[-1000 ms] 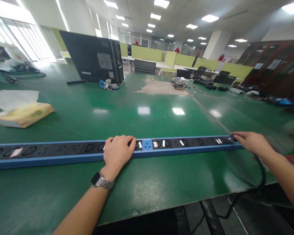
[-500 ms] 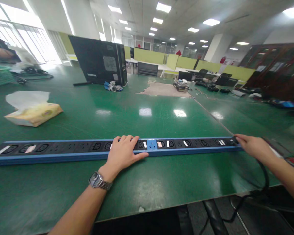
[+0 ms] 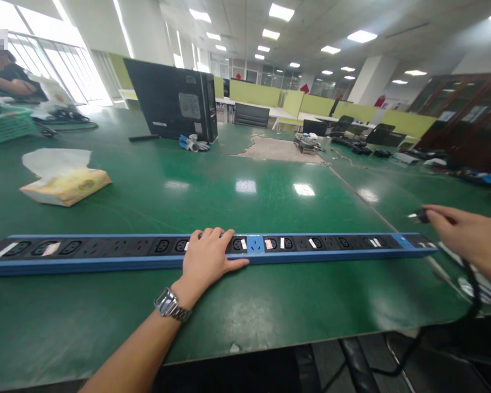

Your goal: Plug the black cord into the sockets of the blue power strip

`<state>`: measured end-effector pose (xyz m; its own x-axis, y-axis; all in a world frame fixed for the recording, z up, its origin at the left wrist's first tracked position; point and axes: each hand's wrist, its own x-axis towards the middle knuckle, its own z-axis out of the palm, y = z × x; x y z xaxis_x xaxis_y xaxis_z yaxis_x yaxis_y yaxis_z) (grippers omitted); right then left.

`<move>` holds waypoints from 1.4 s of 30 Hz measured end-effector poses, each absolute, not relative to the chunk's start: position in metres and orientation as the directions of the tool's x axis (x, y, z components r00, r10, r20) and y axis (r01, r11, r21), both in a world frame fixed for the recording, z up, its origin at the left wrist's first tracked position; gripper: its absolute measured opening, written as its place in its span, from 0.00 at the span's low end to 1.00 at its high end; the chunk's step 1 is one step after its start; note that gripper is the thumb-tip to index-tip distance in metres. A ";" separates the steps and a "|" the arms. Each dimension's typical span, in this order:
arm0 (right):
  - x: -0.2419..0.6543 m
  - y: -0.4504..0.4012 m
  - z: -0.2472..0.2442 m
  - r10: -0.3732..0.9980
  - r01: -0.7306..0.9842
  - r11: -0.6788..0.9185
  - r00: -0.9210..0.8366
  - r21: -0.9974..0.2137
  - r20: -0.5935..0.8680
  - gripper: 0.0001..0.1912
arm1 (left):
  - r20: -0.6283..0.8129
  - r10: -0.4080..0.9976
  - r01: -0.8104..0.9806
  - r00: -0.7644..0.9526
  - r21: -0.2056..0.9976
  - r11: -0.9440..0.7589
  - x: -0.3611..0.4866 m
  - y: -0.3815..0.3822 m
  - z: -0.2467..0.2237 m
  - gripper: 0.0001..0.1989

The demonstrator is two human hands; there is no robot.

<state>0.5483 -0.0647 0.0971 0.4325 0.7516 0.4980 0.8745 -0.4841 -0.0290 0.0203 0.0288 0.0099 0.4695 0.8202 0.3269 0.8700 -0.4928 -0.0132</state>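
A long blue and black power strip (image 3: 311, 244) lies across the green table in front of me, its row of sockets facing up and several small labels on it. My left hand (image 3: 208, 255) is closed over its middle, fingers across the top and thumb along the near side. Off the strip's right end, my right hand (image 3: 464, 234) pinches a black power plug (image 3: 421, 216) with its metal pins pointing left. The plug is apart from the strip. From the right hand a thick black cable (image 3: 474, 295) hangs down past the table edge.
A tissue pack (image 3: 71, 185) lies at left, beyond the strip. Farther back stand a black computer case (image 3: 172, 103) and, before it, gloves (image 3: 194, 143). A green basket (image 3: 8, 126) is at far left, near a seated person (image 3: 12, 82). A chair armrest (image 3: 358, 363) is below the table edge.
My right hand has drawn the plug away from the strip's right end, up and to the right, uncovering the blue socket there. My left hand stays on the strip. The view has shifted slightly.
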 end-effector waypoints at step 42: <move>0.313 -0.014 0.060 0.998 0.961 0.035 -0.020 -0.273 0.059 0.15 | 0.322 0.848 0.883 0.421 0.067 -0.464 0.023 0.024 0.010 0.35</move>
<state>0.3131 -0.0144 0.0598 -0.0200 0.9981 0.0586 0.9614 0.0353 -0.2727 0.0227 0.0240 0.0104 0.4209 0.8481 0.3217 0.8833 -0.4640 0.0675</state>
